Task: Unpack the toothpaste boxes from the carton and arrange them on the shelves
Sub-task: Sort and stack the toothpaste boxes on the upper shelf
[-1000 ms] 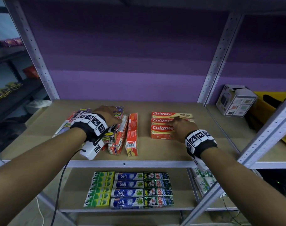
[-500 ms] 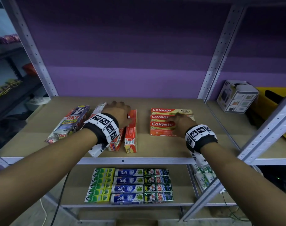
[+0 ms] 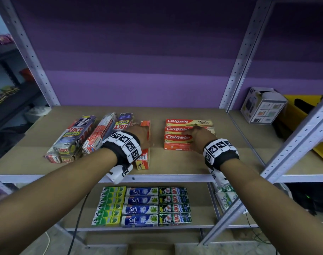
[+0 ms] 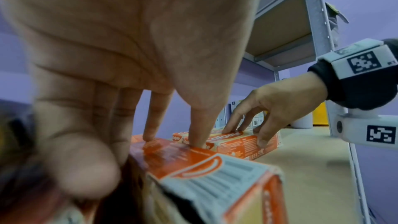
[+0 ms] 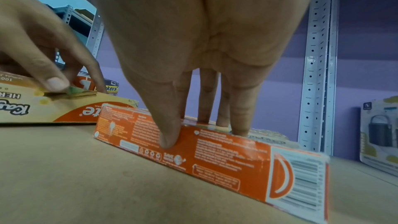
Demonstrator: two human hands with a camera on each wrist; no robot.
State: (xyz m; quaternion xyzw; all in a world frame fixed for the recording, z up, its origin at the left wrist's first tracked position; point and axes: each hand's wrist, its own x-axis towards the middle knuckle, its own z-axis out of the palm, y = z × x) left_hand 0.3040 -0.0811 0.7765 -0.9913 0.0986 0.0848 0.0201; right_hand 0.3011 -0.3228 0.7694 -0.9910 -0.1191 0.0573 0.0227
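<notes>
Orange Colgate boxes (image 3: 178,137) lie on the upper shelf (image 3: 175,162); the right hand (image 3: 198,138) grips them, squaring the stack. The left hand (image 3: 138,135) clasps a separate orange box (image 3: 145,159), which probably goes beside them next.

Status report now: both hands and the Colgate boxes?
Left hand on lone Colgate box. Right hand holds Colgate row. Nothing between them.
</notes>
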